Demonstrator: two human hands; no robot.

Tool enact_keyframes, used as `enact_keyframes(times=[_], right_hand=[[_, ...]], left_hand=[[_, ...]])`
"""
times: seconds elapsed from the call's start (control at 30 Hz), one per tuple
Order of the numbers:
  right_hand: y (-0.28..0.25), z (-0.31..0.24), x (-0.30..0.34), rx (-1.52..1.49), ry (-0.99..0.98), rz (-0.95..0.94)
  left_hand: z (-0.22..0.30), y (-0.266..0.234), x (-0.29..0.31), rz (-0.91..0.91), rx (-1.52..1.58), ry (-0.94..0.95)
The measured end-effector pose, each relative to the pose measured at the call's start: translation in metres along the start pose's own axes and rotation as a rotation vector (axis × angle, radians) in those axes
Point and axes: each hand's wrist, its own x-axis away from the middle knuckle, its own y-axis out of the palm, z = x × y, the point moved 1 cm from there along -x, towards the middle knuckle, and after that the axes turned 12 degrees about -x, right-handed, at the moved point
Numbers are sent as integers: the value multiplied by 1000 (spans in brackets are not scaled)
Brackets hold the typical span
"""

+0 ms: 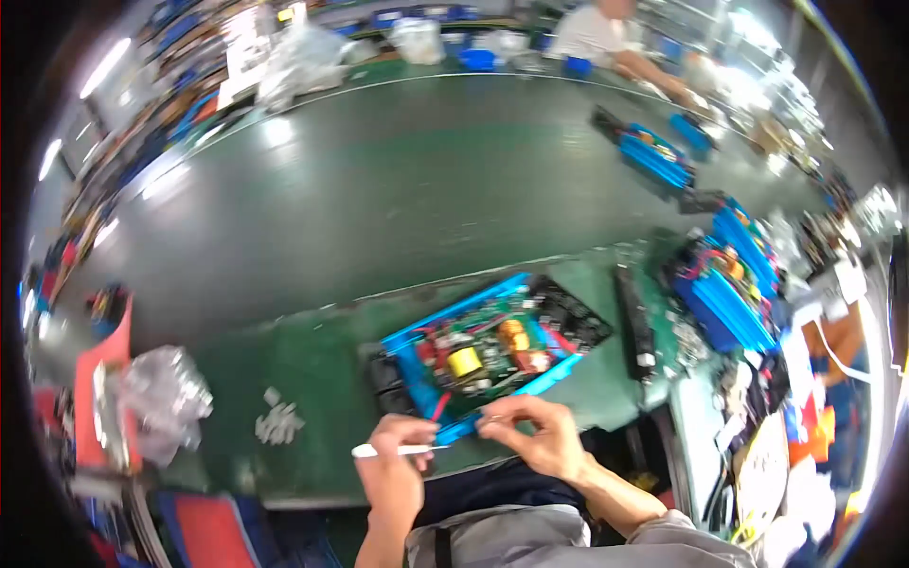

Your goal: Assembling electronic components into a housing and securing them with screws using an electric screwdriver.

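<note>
A blue open-topped housing with a circuit board inside lies at a slant on the bench before me. A yellow-wrapped part and copper coils stand up from the board. My left hand is closed around a slim white-handled tool with a thin tip, just off the housing's near corner. The tip points right. My right hand pinches thumb and forefinger together over the near wall; what is between them is too small to make out. A red wire shows near my left fingertips.
Small white pieces lie in a pile to the left, near a clear plastic bag and a red bin. A long black tool lies to the right, before stacked blue housings. Across the bench a person works.
</note>
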Motion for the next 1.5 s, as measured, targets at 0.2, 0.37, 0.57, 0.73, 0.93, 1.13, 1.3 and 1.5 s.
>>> enact_keyframes(times=[0.2,0.37,0.57,0.73,0.93,1.13,1.3,1.5], right_hand=[[-25,-3,19,-55,86,76],[-28,0,18,36,19,153],[-30,5,17,-51,52,174],[-27,8,17,-81,54,183],[-42,-5,26,137,-62,198],[-142,-3,31,1112,-239,705],[-172,2,30,1228,-180,671],[-161,-9,50,1017,54,710]], left_hand=[[10,26,-4,-149,123,17],[13,32,-3,-227,122,-26],[17,38,-6,-194,127,-38],[18,40,-3,-207,90,-62],[14,41,1,-163,-43,31],[-1,27,-5,-79,-494,451],[-2,41,-8,-31,-608,601],[-4,45,-7,-28,-629,585]])
